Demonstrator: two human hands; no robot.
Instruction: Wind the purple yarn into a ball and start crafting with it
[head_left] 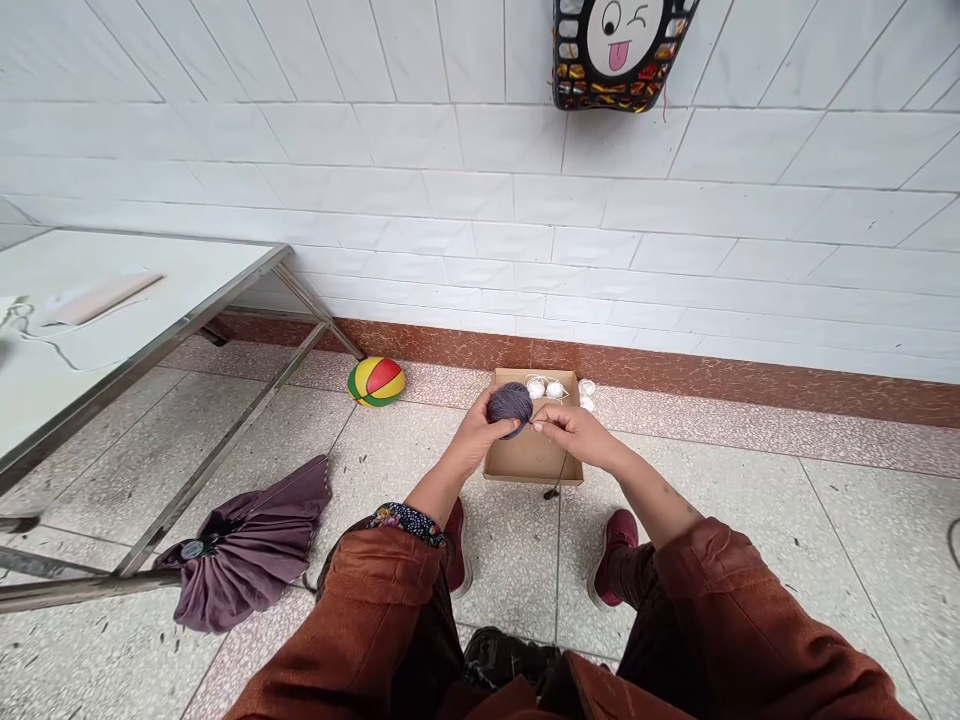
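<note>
Head view is showing a cardboard box (525, 458), with left hand (476, 432) cupping, right hand (576, 434) pinching, respectively a grey yarn ball (510, 404) over the box's left side and its apparent strand (532, 420), light even tension probably helping avoid snags.

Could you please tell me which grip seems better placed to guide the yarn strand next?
Probably the right: the right grip already pinches the dark yarn strand close beside the grey yarn ball, while the left grip is occupied holding that ball.
</note>
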